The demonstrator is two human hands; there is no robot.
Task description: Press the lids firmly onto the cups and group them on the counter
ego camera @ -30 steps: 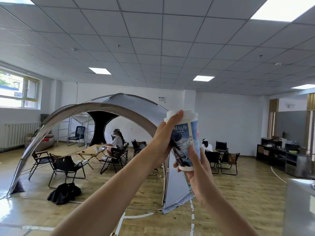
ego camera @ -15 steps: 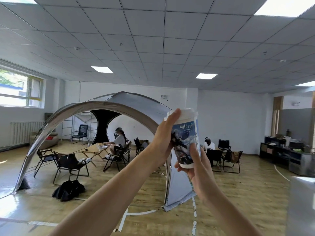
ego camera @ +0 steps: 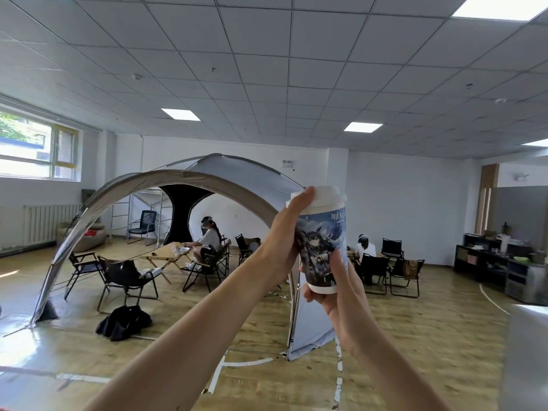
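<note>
The cup (ego camera: 321, 241) is upright in mid-air, high over open floor (ego camera: 415, 336). The left hand (ego camera: 281, 244) wraps its upper wall, thumb tip on the left rim of the lid (ego camera: 324, 195). The right hand (ego camera: 338, 295) grips its base, thumb up the near side. A counter (ego camera: 527, 351) edge lies near right, well apart.

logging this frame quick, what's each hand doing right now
left hand: grips the upper side of the cup, thumb on the lid.
right hand: holds the cup's base, fingers curled round it.
</note>
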